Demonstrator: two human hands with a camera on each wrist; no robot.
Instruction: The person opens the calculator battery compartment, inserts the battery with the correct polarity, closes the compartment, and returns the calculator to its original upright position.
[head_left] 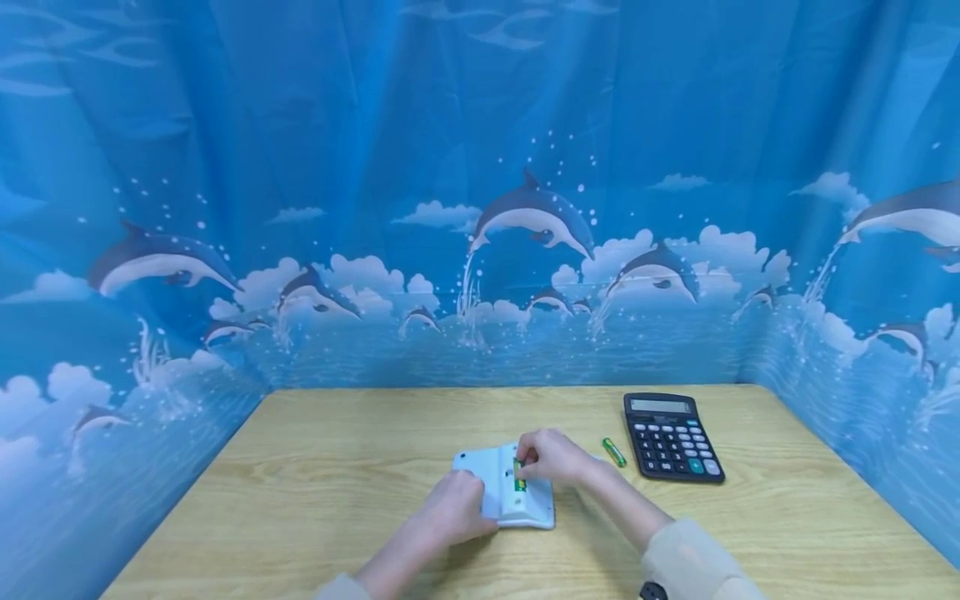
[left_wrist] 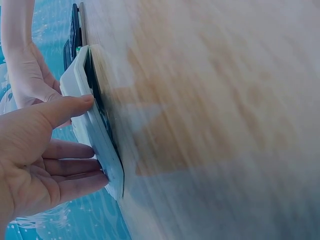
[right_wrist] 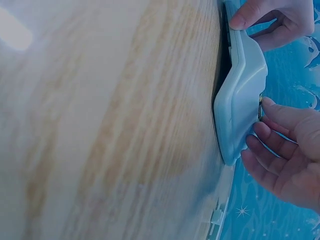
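A blue dolphin curtain (head_left: 375,208) hangs behind the wooden bench (head_left: 337,467). On the bench lies the pale blue device (head_left: 502,496), back upward, with a battery bay in its raised ridge. A black calculator (head_left: 673,437) lies face up to the device's right and farther back. The left hand (head_left: 459,504) grips the device's near left edge, thumb on the rim, a sound way, I judge, to stop it sliding. The right hand (head_left: 553,458) reaches in from the device's right, fingers narrow, pinching a green battery (head_left: 520,482) at the bay. Seating it well probably calls for matching the end marks first, then pressing one end against its contact and lowering the other gently. A second green battery (head_left: 613,452) lies loose to the device's right, nearer it than the calculator. Digits such as 4, 5 and 0 can be read on the calculator's keys; lettering under its display and on both batteries is too small to make out.
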